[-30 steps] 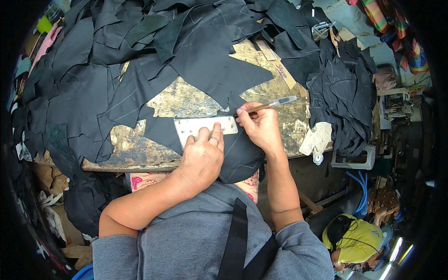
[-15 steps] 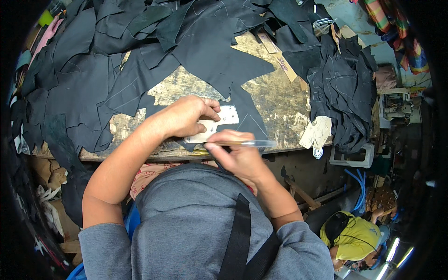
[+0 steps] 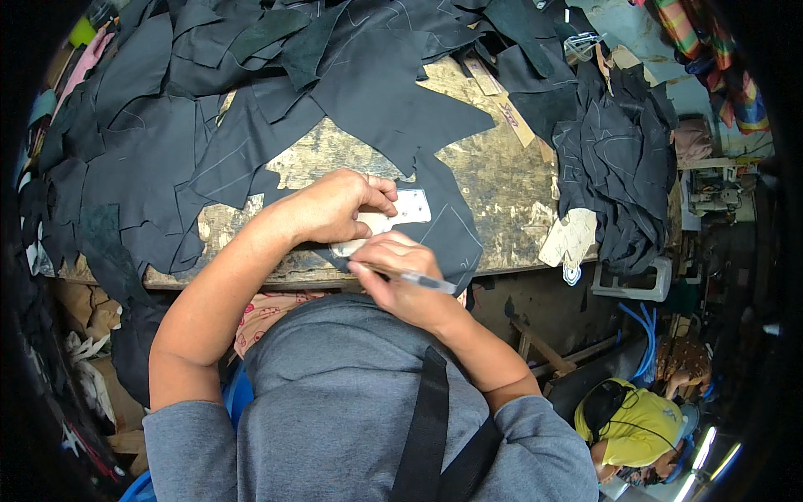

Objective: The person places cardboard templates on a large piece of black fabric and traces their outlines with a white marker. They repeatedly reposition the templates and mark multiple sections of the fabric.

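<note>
My left hand (image 3: pixel 341 205) presses a white template (image 3: pixel 412 206) with small dark marks onto a black leather-like piece (image 3: pixel 457 224) near the table's front edge. Its thumb and fingers are bent and bear on the template, covering part of it. In my right hand (image 3: pixel 408 289) is a pen (image 3: pixel 428 282) with a clear barrel, pinched between thumb and fingers. The pen lies slanted beside the template's lower left end; its tip is hidden by the fingers. Thin pale lines show on the black piece to the right of the template.
Black sheets (image 3: pixel 150 159) overlap across the left and back of the worn wooden table (image 3: pixel 510 201). At the right lies a heap of black pieces (image 3: pixel 617 159), with a cream template (image 3: pixel 569 237) beside it. A person in a yellow top (image 3: pixel 636 422) sits at the lower right.
My right hand and the pen have shifted left and slightly nearer to me, along the template's near edge. My left hand and the template have hardly moved.
</note>
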A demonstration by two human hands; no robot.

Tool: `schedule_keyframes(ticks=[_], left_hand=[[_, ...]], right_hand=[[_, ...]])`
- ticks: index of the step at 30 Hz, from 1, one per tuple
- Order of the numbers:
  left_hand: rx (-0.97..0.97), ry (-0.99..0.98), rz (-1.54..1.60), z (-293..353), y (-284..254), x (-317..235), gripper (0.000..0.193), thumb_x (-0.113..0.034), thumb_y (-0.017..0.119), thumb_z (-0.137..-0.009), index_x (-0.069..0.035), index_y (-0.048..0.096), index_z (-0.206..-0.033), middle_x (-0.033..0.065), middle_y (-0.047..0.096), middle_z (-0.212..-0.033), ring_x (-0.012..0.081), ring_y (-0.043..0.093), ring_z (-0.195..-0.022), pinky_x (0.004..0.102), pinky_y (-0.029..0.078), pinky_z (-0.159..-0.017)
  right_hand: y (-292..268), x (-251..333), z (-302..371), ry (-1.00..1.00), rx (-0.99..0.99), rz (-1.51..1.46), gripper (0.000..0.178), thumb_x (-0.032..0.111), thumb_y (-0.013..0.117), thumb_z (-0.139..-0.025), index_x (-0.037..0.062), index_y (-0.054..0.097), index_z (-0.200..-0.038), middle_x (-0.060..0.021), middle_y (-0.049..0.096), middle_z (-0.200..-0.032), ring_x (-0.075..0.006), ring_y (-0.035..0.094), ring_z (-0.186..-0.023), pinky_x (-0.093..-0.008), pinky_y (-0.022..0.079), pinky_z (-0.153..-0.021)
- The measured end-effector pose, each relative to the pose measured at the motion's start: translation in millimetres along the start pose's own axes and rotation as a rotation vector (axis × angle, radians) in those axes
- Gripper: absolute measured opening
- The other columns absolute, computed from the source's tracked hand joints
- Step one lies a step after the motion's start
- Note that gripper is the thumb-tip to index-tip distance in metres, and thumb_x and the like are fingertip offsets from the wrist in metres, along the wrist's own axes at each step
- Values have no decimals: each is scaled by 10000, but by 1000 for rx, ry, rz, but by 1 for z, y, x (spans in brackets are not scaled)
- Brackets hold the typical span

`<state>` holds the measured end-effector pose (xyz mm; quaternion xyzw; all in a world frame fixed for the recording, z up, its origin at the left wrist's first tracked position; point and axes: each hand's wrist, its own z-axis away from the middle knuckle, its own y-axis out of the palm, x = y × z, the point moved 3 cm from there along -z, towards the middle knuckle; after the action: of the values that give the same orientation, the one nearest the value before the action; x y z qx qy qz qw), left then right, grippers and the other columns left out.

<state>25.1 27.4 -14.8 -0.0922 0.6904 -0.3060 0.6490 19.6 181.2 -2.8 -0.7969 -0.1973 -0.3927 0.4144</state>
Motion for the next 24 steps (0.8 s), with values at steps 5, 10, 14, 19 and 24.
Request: schedule_keyframes(ticks=[5, 10, 14, 19, 24], left_hand=[[34, -51, 3, 1, 0, -2, 427, 41, 701, -631, -7, 663, -1054, 92, 614, -1138, 204, 621, -721, 291, 511, -636], [4, -5, -23, 2, 0, -3, 421, 38, 697, -638, -5, 661, -1056, 95, 611, -1153, 216, 629, -730, 297, 517, -643], [-12, 17, -32, 2, 1, -1, 421, 35, 683, -642, -14, 662, -1060, 97, 610, -1154, 223, 632, -737, 302, 519, -649], [8, 29, -56, 1, 1, -3, 439, 26, 677, -641, -29, 662, -1076, 97, 614, -1145, 238, 628, -734, 316, 522, -659], [19, -9, -65, 2, 0, -6, 437, 35, 663, -640, -20, 660, -1074, 130, 596, -1202, 282, 633, -912, 332, 507, -760]], right_hand=[[-21, -4, 13, 251, -29, -10, 47, 21, 658, -781, 7, 615, -797, -123, 638, -750, -266, 633, -683, -330, 504, -626], [-23, -5, 10, 205, -3, 27, 45, 18, 631, -792, -19, 617, -770, -133, 641, -759, -283, 635, -674, -331, 502, -614], [-25, -13, 1, 210, 129, 50, 37, -6, 654, -779, -38, 637, -784, -118, 653, -763, -251, 645, -691, -315, 504, -626], [-43, -23, -17, 73, -104, 161, 39, 11, 690, -756, -21, 670, -767, -109, 675, -752, -255, 648, -725, -317, 502, -635], [-64, -30, -10, 310, -111, 163, 93, 47, 670, -757, -39, 662, -720, -139, 675, -744, -276, 651, -608, -326, 505, -571]])
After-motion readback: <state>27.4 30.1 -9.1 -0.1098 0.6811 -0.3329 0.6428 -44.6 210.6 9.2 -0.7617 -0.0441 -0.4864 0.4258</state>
